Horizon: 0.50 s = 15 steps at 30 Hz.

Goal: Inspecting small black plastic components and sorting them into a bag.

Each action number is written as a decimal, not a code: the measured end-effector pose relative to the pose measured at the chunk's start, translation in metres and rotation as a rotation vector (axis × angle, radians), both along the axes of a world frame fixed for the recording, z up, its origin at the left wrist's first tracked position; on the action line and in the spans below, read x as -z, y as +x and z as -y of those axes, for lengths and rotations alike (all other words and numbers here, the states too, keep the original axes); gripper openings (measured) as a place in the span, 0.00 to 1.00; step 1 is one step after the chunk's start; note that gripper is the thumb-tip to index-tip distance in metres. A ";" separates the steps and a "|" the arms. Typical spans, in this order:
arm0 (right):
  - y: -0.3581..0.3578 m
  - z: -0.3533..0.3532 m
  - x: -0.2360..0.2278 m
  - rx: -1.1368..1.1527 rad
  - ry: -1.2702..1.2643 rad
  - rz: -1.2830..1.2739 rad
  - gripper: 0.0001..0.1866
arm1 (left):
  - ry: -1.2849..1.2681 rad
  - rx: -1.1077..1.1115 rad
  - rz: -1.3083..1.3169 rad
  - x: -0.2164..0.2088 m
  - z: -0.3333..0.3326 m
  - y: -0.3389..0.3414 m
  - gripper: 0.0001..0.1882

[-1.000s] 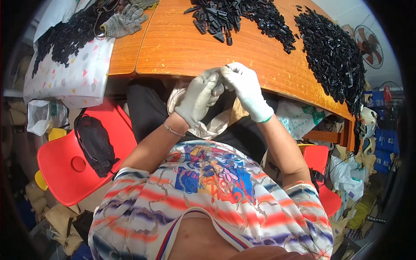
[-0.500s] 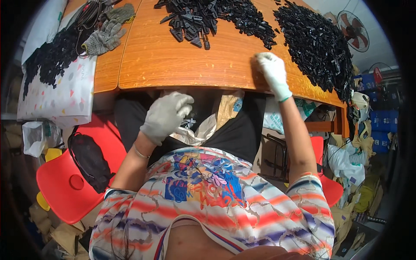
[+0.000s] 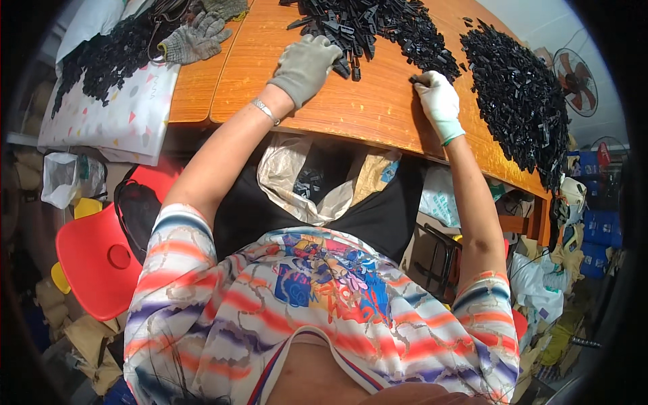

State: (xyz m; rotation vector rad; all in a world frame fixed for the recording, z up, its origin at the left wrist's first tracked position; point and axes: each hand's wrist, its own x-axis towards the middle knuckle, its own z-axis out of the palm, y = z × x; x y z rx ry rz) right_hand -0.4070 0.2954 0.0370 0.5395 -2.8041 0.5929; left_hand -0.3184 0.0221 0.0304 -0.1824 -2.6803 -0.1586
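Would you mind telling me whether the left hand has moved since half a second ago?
Yes. The left hand has gone from the lap up onto the wooden table, reaching the middle pile of black parts.

The person wears a short-sleeved shirt with wavy orange, white and purple stripes and a colourful print on the chest, dark trousers, a grey knit glove on the left hand, a white glove on the right hand, and 1 thin metal bracelet

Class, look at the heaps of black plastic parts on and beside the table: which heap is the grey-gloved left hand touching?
The left hand rests on the middle heap, at the table's far edge; the other heaps lie apart from it.
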 end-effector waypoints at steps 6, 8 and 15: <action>0.032 0.022 -0.001 -0.184 -0.171 0.048 0.07 | -0.002 -0.004 0.022 -0.004 -0.008 0.012 0.07; 0.038 0.020 -0.003 -0.197 -0.076 0.047 0.07 | -0.018 -0.009 0.050 -0.005 -0.009 0.018 0.06; 0.036 0.024 -0.018 -0.204 0.277 0.081 0.09 | -0.026 0.051 0.013 -0.002 -0.018 0.027 0.10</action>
